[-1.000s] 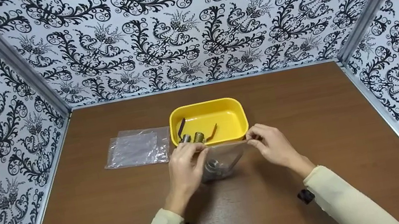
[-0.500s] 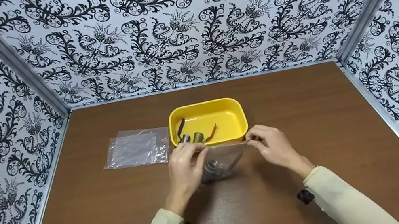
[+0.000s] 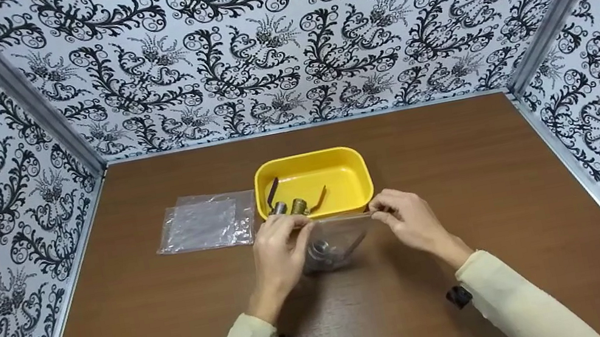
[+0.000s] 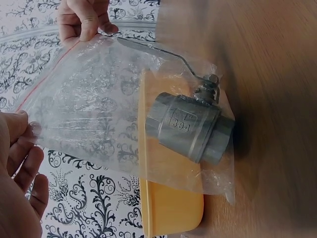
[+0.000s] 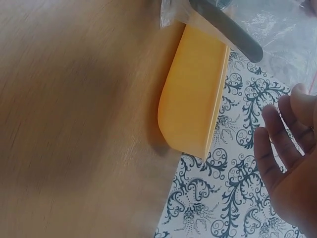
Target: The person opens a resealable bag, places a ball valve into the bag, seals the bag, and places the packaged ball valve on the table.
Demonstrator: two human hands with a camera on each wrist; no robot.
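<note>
Pinching the top edge of a clear zip bag [image 3: 333, 243], the left hand [image 3: 278, 255] holds one corner and the right hand [image 3: 411, 222] the other, fingers and thumbs closed on the plastic. The bag hangs between the hands just in front of a yellow tray [image 3: 359, 173], its lower end on the brown table [image 3: 460, 165]. Inside it lies a grey metal ball valve [image 4: 190, 126] with a thin lever handle [image 4: 153, 49]; the body sits low in the bag, down at the table. The left wrist view shows a red seal line [image 4: 42, 82] along the bag's mouth. In the tray, near its left front corner, lie two more valves [image 3: 288, 206], one with a dark handle, one with an orange handle. To the left of the tray, flat on the table and apart from both hands, lies a stack of empty clear bags [image 3: 206, 222]. Patterned black-and-white walls [image 3: 277, 36] enclose the table on three sides.
</note>
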